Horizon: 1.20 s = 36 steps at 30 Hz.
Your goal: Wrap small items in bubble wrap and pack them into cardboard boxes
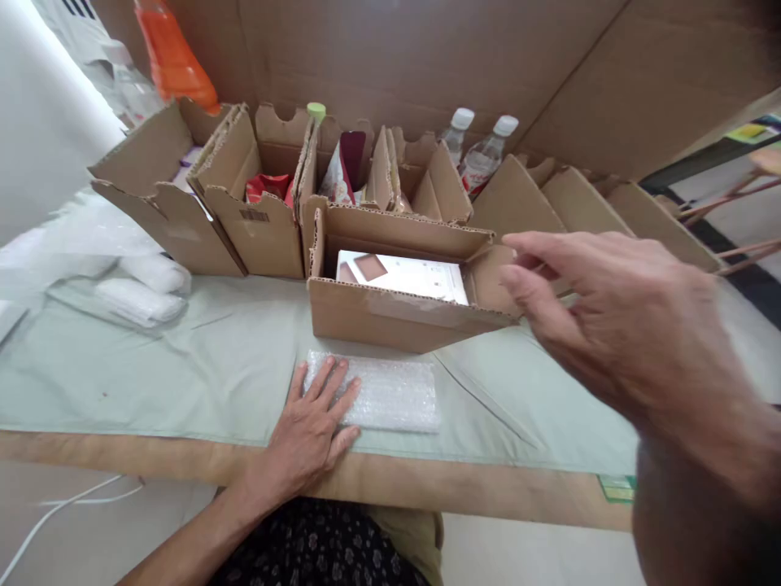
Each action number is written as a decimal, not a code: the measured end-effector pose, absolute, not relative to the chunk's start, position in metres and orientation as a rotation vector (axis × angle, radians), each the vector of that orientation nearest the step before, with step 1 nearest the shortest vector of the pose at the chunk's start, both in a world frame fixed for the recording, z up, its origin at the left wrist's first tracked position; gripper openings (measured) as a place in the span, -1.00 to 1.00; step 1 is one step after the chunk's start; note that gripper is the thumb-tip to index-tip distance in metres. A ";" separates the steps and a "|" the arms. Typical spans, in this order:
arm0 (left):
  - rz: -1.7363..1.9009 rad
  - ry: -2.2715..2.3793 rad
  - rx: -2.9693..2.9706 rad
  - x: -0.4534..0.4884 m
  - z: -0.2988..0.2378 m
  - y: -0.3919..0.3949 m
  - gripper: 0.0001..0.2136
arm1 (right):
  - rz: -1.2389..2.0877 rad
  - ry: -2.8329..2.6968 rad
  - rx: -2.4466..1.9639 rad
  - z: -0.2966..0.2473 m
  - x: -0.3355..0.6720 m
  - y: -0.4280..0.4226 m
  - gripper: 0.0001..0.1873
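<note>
My left hand (314, 427) lies flat with its fingers spread on the left part of a clear bubble wrap sheet (396, 395). Just behind the wrap stands an open cardboard box (390, 316), holding a white carton (421, 277) with a brown picture on it. At that box's right end is my right hand (610, 317), its thumb and forefinger apart with nothing visible between them. Whether its fingertips touch the box edge I cannot tell; the other fingers are partly hidden.
A row of cardboard bins (272, 240) stands behind, with red packets (268, 187) and other goods. Bottles (485, 155) rise behind the bins, one filled with orange liquid (176, 61). Rolled bubble wrap (143, 289) lies at left. A pale green cloth (232, 358) covers the table.
</note>
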State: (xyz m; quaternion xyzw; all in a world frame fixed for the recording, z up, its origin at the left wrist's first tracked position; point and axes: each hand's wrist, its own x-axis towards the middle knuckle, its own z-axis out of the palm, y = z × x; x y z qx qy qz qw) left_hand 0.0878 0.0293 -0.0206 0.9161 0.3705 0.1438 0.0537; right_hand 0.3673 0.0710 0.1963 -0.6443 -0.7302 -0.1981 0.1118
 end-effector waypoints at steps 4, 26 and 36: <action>0.463 1.127 2.788 0.088 -0.021 0.030 -0.49 | -0.289 -2.316 -2.146 0.200 0.368 0.097 -0.36; 0.393 1.086 2.701 0.085 -0.015 0.031 -0.46 | -0.188 -2.139 -1.633 0.184 0.345 0.024 -0.73; 0.307 1.087 2.766 0.084 -0.013 0.032 -0.45 | 0.098 -2.449 -1.599 0.004 0.350 -0.031 -0.59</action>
